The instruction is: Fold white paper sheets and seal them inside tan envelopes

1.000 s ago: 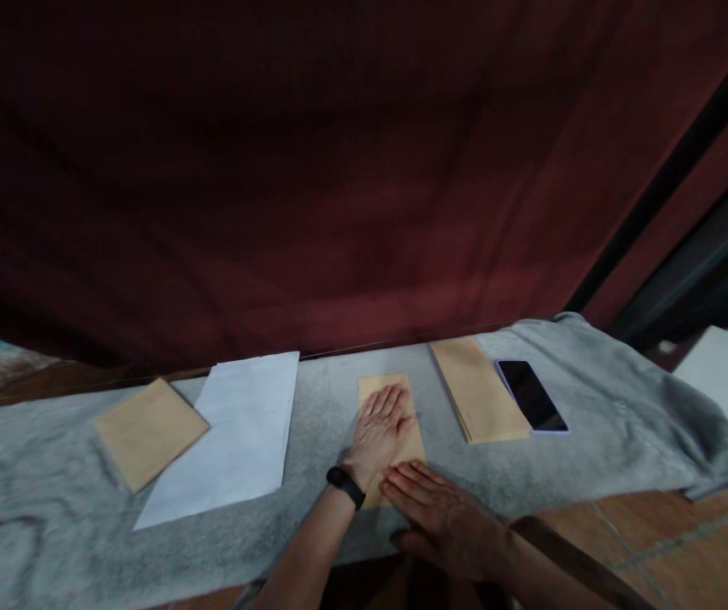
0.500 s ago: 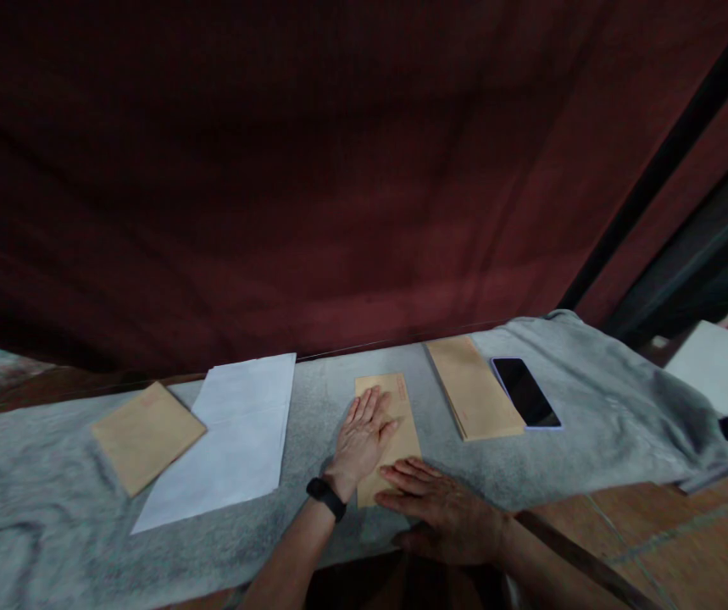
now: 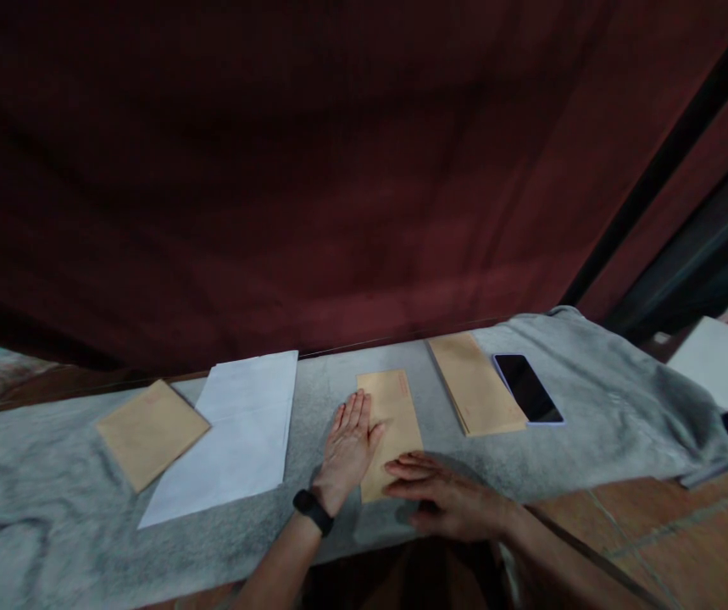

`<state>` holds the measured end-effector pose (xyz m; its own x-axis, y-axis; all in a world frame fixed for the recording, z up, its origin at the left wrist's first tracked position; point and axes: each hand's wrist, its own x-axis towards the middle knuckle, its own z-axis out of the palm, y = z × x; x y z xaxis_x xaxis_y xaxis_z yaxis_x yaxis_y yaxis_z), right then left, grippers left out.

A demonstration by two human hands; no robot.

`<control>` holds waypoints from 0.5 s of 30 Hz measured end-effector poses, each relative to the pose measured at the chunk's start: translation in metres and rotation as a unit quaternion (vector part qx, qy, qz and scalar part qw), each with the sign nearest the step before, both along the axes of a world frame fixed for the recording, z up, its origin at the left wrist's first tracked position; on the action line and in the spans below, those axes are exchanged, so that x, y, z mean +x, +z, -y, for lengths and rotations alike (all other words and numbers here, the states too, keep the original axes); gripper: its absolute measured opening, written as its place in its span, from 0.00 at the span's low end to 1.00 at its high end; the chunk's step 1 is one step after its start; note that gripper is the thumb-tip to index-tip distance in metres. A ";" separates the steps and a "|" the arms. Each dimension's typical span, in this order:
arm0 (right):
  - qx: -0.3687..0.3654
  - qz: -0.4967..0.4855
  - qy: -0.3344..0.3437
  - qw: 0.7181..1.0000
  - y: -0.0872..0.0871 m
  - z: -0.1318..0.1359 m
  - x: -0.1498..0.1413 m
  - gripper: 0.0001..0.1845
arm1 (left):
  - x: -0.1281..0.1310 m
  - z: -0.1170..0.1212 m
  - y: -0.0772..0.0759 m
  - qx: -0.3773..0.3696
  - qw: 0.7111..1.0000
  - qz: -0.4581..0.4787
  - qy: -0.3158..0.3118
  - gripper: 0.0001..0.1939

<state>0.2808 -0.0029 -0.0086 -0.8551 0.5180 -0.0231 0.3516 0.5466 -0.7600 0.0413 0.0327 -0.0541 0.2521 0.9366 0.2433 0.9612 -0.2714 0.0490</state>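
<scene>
A brown paper envelope (image 3: 395, 419) with small red print near its top lies flat on the grey cloth, in front of me. Over its left edge rests my left hand (image 3: 349, 440), fingers stretched out, with a black band on the wrist. My right hand (image 3: 440, 494) is at the envelope's lower right edge, its fingers extended and the fingertips over the paper. Neither hand grips anything. Part of the envelope's left edge is hidden under my left hand.
White paper sheets (image 3: 236, 432) lie to the left, partly under a brown envelope stack (image 3: 152, 434). To the right are more brown envelopes (image 3: 475, 385) beside a phone (image 3: 529, 390). Grey cloth (image 3: 611, 407) covers the surface; a dark red curtain (image 3: 338, 212) hangs behind.
My left hand has slid left from the envelope's middle to its left edge. The right hand has shifted slightly right, uncovering more of the envelope. The view has moved a little.
</scene>
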 end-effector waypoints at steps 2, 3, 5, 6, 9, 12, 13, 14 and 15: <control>-0.010 -0.026 -0.005 1.000 -0.003 -0.003 0.001 0.25 | 0.002 0.001 0.002 -0.002 1.000 -0.002 0.012 0.32; -0.021 -0.042 -0.011 0.999 -0.004 -0.006 0.001 0.23 | 0.004 0.001 0.003 -0.003 1.000 0.000 0.019 0.31; -0.054 -0.073 -0.039 0.995 -0.005 -0.011 0.000 0.20 | 0.011 0.002 0.004 -0.004 1.000 0.010 0.015 0.30; -0.068 -0.084 -0.064 0.992 -0.005 -0.014 -0.001 0.20 | 0.015 0.002 0.005 -0.005 1.000 0.018 0.000 0.30; -0.061 -0.105 -0.173 0.977 -0.006 -0.025 -0.006 0.24 | 0.026 0.004 0.005 -0.016 0.997 0.038 -0.070 0.29; 0.012 -0.095 -0.263 0.960 -0.010 -0.038 -0.010 0.27 | 0.030 0.007 0.006 -0.035 0.993 0.052 -0.096 0.29; 0.042 -0.081 -0.280 0.956 -0.013 -0.042 -0.011 0.27 | 0.031 0.008 0.007 -0.040 0.993 0.055 -0.100 0.30; 0.073 -0.064 -0.286 0.953 -0.016 -0.046 -0.012 0.28 | 0.031 0.009 0.007 -0.044 0.992 0.058 -0.106 0.30; 0.105 -0.044 -0.285 0.952 -0.019 -0.049 -0.012 0.28 | 0.030 0.011 0.008 -0.047 0.991 0.059 -0.113 0.30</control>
